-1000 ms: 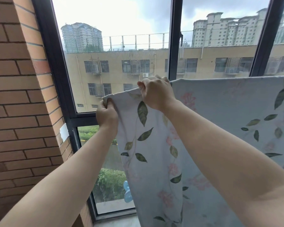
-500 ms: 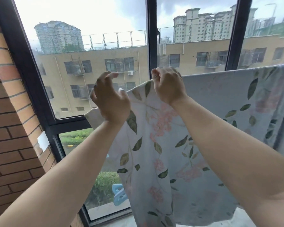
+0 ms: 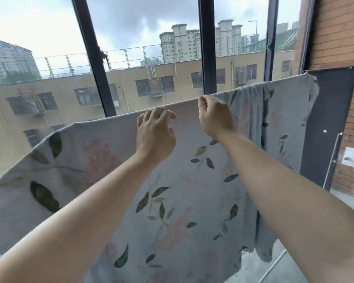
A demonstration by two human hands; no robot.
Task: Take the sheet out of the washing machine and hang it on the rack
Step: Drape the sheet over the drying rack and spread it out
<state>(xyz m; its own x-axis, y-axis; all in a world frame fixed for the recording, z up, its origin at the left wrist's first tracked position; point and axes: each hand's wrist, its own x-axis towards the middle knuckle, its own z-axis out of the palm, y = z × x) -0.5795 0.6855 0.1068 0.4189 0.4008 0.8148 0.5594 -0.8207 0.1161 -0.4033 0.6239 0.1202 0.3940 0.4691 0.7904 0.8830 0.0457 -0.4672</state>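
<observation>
Floral sheet (image 3: 192, 201) is up, draped over its top fold, which runs across the window (image 3: 206, 48) and rises toward the brick wall (image 3: 339, 33) on the right. Left hand (image 3: 154, 137) hovers at the fold, fingers loose and spread, holding nothing. Right hand (image 3: 216, 118) is curled at the fold, looks like it's pinching the cloth, bit blurry though.

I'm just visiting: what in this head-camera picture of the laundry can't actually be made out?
- The rack: head view, fully covered by the draped sheet.
- The sheet's left end and lower hem: cut off by the left and bottom edges.
- Whether the right hand pinches the sheet: its fingertips curl out of sight behind its knuckles.
- Whether the left hand touches the sheet: blurred fingers, one view only.
</observation>
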